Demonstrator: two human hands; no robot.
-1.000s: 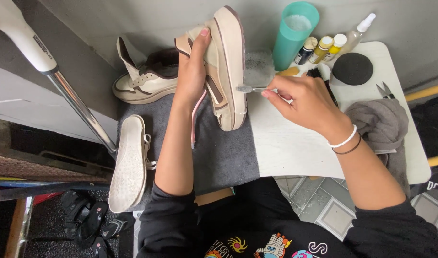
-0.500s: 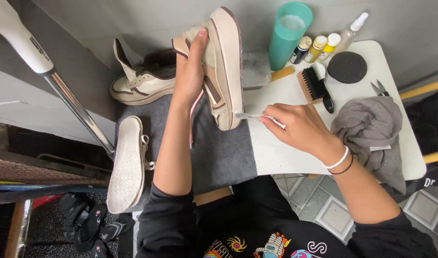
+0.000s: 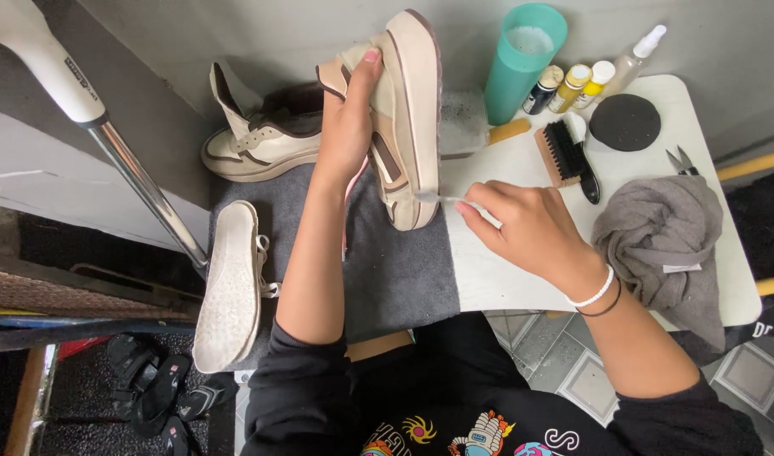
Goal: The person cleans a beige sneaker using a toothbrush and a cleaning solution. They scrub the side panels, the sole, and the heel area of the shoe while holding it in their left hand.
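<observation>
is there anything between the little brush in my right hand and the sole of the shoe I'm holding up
Nothing visible. The right hand holds the small brush with its tip right at the sole edge of the shoe, which the left hand holds upright. The gap between them is bare.

A shoe (image 3: 408,118) is being held on edge above a mat (image 3: 395,270) by the left hand (image 3: 349,127). At 3 o'clock of its sole, a small brush (image 3: 442,198) is being held against it by the right hand (image 3: 530,228). At 9 o'clock of the held shoe, a 2nd shoe (image 3: 260,139) is lying; at 7 o'clock, a 3rd shoe (image 3: 228,287) is lying sole up. A cup (image 3: 522,59) is standing at 1 o'clock, with 3 small bottles (image 3: 568,86) at its right. A scrubbing brush (image 3: 564,154) is lying below them, and a cloth (image 3: 661,241) at 4 o'clock of it, on the table (image 3: 505,283).
</observation>
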